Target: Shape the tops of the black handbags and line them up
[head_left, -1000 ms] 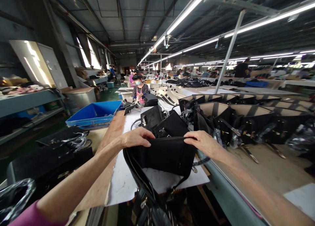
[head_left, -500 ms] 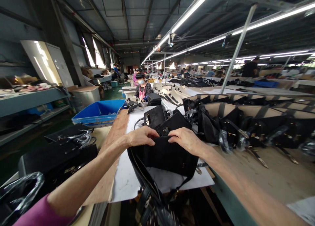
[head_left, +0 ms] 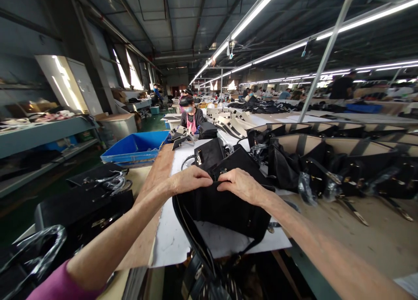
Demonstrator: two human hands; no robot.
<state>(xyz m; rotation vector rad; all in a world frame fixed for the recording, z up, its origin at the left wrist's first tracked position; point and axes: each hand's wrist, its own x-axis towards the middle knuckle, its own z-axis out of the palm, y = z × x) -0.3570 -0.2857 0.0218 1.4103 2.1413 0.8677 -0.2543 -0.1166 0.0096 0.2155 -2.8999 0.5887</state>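
Observation:
A black handbag (head_left: 225, 210) lies in front of me on a white sheet (head_left: 170, 243), part of it hanging over the table's front edge. My left hand (head_left: 191, 179) pinches its upper edge, thumb and fingers closed on the black material. Close beside it, my right hand (head_left: 240, 184) grips the same edge with fingers pressed together. The fingertips are a small gap apart. Just beyond my hands lie more black bag pieces (head_left: 209, 154) with metal fittings.
Rows of black bags with beige linings (head_left: 294, 145) stand on the right. A blue bin (head_left: 137, 147) is at the left, with black bags (head_left: 85, 208) and plastic-wrapped handles nearer me. A person in a pink apron (head_left: 192, 117) sits ahead. A slanted metal post (head_left: 326, 56) rises at right.
My two hands have come closer together along the bag's upper edge, the right one shifting left toward the other. The whole view has shifted slightly.

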